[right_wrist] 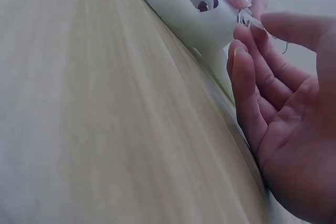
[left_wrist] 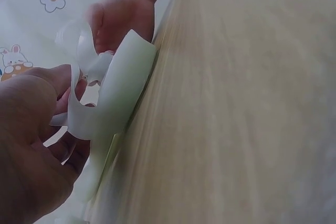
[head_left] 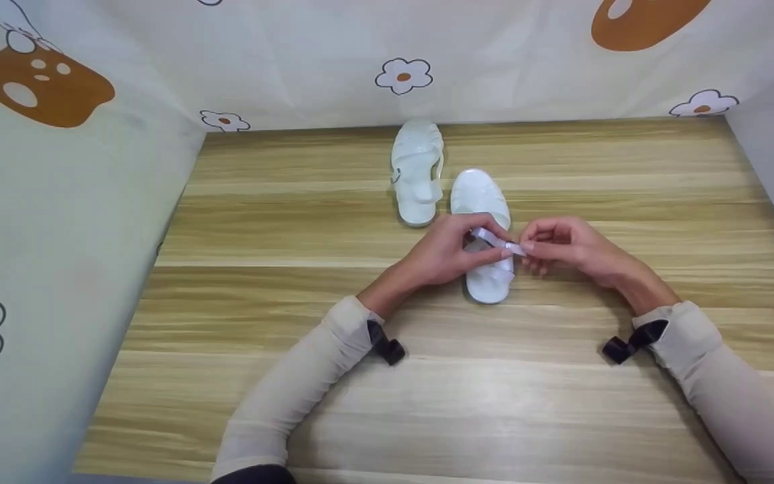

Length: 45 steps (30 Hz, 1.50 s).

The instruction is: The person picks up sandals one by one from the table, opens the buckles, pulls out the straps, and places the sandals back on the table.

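A white sandal (head_left: 478,191) lies on the wood-grain surface with its toe pointing away from me. My left hand (head_left: 451,250) reaches over its middle and pinches the ankle strap (head_left: 490,236) between thumb and fingers. From the other side, my right hand (head_left: 575,249) pinches the strap's end between thumb and forefinger. A small metal buckle (right_wrist: 243,17) shows right by those fingertips in the right wrist view. In the left wrist view the sandal's heel (left_wrist: 126,77) stands close by the left hand (left_wrist: 31,135). Whether the strap runs through the buckle cannot be told.
The matching white sandal (head_left: 417,168) lies just left and farther back, near the patterned cloth wall (head_left: 320,60). Cloth also rises on the left and right of the wooden tabletop (head_left: 279,316). Black wrist mounts (head_left: 387,346) hang at both cuffs.
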Available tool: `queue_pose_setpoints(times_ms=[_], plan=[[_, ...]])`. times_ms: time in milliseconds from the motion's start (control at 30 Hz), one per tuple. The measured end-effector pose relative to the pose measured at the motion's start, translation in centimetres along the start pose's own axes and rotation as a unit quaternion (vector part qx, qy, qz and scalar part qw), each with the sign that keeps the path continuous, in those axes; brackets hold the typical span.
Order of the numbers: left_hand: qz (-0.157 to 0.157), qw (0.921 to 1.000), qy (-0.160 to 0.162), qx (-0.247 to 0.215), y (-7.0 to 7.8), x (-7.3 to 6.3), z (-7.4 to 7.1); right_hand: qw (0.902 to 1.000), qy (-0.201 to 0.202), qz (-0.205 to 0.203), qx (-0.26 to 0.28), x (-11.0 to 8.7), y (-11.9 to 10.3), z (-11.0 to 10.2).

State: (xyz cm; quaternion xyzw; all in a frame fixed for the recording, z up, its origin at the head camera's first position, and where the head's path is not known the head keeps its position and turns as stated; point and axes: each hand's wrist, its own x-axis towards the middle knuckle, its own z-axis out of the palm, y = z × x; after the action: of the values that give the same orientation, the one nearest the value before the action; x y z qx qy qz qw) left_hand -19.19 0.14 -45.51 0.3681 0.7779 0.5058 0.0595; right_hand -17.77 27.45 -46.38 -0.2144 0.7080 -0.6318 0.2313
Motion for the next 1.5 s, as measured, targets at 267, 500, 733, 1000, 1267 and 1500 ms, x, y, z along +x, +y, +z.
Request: queue_pose_setpoints(times_ms=[267,500,733,1000,1267,1500], plan=[[-0.011,0.9999,-0.002,-0.010,0.00,0.04,-0.08,1.0000,0.008,-0.002,0.004,0.12,0.21,0.19],[-0.016,0.9998,0.000,-0.014,-0.07,0.06,-0.09,0.9996,0.027,0.004,-0.010,0.26,0.34,0.39],[-0.018,0.9998,0.001,-0.011,-0.09,0.07,-0.08,0.9999,0.015,0.008,-0.001,0.06,0.05,0.17],[-0.017,0.9998,0.002,-0.007,-0.03,0.06,-0.13,0.9999,0.014,0.000,-0.007,-0.04,0.23,0.15],[-0.015,0.9998,0.003,-0.010,-0.06,0.01,-0.11,0.9991,0.041,0.007,-0.012,0.15,0.19,0.63],[-0.016,0.9998,0.004,-0.011,-0.11,0.06,0.01,0.9977,0.064,0.021,-0.008,0.22,0.11,0.86]])
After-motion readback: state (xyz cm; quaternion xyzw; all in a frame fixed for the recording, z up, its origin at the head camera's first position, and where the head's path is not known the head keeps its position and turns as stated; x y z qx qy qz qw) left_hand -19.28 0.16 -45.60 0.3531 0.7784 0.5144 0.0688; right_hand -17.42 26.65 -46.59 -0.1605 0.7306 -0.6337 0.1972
